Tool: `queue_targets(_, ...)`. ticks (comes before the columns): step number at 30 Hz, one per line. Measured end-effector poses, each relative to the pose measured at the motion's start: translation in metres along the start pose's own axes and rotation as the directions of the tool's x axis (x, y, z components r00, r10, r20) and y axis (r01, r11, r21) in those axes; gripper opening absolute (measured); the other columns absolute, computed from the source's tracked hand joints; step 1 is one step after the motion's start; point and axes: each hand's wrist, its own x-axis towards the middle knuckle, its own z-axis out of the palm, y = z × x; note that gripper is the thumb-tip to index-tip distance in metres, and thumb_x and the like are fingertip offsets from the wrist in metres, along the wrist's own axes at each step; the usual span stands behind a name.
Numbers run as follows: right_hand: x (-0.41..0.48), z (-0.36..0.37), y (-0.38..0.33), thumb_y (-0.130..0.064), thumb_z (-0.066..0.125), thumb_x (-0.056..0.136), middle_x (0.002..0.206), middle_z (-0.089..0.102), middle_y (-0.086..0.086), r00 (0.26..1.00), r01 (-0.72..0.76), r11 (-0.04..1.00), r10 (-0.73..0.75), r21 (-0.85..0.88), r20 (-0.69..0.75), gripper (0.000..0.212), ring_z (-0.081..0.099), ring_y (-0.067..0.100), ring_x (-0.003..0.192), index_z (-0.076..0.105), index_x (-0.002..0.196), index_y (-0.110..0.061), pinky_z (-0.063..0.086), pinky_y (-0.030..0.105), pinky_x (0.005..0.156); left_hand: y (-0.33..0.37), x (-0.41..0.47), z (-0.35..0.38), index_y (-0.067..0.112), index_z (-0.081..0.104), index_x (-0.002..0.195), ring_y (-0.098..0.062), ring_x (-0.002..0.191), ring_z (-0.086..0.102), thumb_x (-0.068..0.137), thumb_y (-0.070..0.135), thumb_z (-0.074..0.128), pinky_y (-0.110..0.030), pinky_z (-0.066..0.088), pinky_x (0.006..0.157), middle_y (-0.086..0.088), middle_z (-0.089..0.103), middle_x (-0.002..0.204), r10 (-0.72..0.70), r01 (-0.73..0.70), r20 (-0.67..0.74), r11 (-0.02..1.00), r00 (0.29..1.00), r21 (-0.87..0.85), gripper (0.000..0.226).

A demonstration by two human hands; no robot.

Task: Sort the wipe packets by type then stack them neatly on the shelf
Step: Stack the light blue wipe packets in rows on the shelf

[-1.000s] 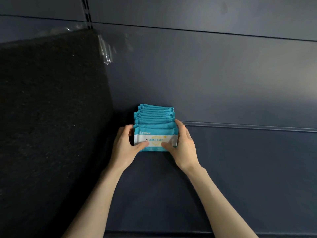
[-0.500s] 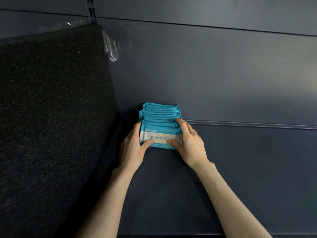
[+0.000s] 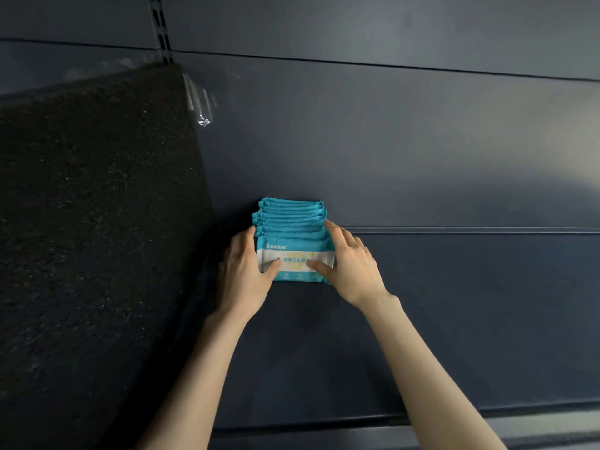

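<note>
Black, coarse-grained foam fills the left of the view as a tall slanted panel (image 3: pixel 97 222), its surface speckled and matte. Above its top corner a slotted metal upright (image 3: pixel 159 24) runs down the back wall, and a crinkled strip of clear film (image 3: pixel 198 102) catches the light just beside the foam's edge.

The left hand (image 3: pixel 243 277) lies against the left end of the packet row (image 3: pixel 290 222). Its fingers are straight and close together along the side of the packets, and its thumb presses flat on the white band of the front packet (image 3: pixel 297 266).

The wipe packets stand on edge in one row at the back left of the shelf, just right of the foam. The rearmost packet is at the back wall. They are soft teal plastic pouches, rectangular, with crimped top seams that form a ribbed stack of thin ridges. The front one shows a white label with yellow and teal print.

The right hand (image 3: pixel 352 271) flanks the right end. Its fingers are spread and nearly straight, the forefinger reaching along the tops of the packets and the thumb resting on the front label.

The shelf floor (image 3: pixel 470 319) is smooth dark blue-grey metal, meeting the flat back panel (image 3: pixel 406 141) at a thin raised seam.
</note>
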Motion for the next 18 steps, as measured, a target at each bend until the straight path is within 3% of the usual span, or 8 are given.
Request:
queue_targets(4,-0.018,-0.023,-0.002,-0.036,0.057,0.093,0.148,0.037,0.0,0.994,-0.026,0.999,0.03,0.043,-0.107,0.057,0.037,0.024,0.132,0.036,0.143,-0.018,0.035,0.037,0.103,0.022,-0.006,-0.012,0.004,0.045,0.135,-0.031,0.124,0.045,0.083,0.023,0.071,-0.042,0.038,0.099,-0.014,0.049,0.135,0.134,-0.132,-0.058,0.991,0.989,0.037,0.061)
queue_targets(10,-0.071,-0.068,0.018,-0.03,0.056,0.094,0.139,0.048,0.002,0.944,-0.088,0.996,0.094,0.032,-0.317,0.037,0.046,0.026,0.12,0.054,0.127,-0.013,0.042,0.037,0.093,0.074,-0.025,-0.007,0.005,0.063,0.113,-0.032,0.102,0.059,0.084,0.022,0.065,-0.043,0.047,0.085,-0.009,0.065,0.11,0.377,-0.378,-0.064,0.926,0.924,-0.014,0.034)
queue_targets(14,-0.131,-0.095,0.05,-0.025,0.06,0.093,0.13,0.056,0.003,0.886,-0.181,0.983,0.168,0.011,-0.432,0.03,0.052,0.026,0.114,0.061,0.119,-0.011,0.045,0.035,0.087,0.122,-0.059,0.011,0.009,0.065,0.111,-0.028,0.1,0.06,0.087,0.025,0.063,-0.042,0.049,0.087,-0.004,0.066,0.107,0.478,-0.475,0.009,0.874,0.878,-0.1,0.03)
queue_targets(18,-0.213,-0.117,0.091,-0.025,0.059,0.088,0.117,0.063,0.004,0.823,-0.289,0.957,0.249,0.002,-0.51,0.027,0.059,0.027,0.102,0.066,0.109,-0.01,0.048,0.033,0.081,0.173,-0.118,0.046,0.012,0.066,0.107,-0.023,0.094,0.062,0.087,0.039,0.048,-0.04,0.051,0.082,0.001,0.066,0.103,0.586,-0.563,0.11,0.806,0.803,-0.184,0.038)
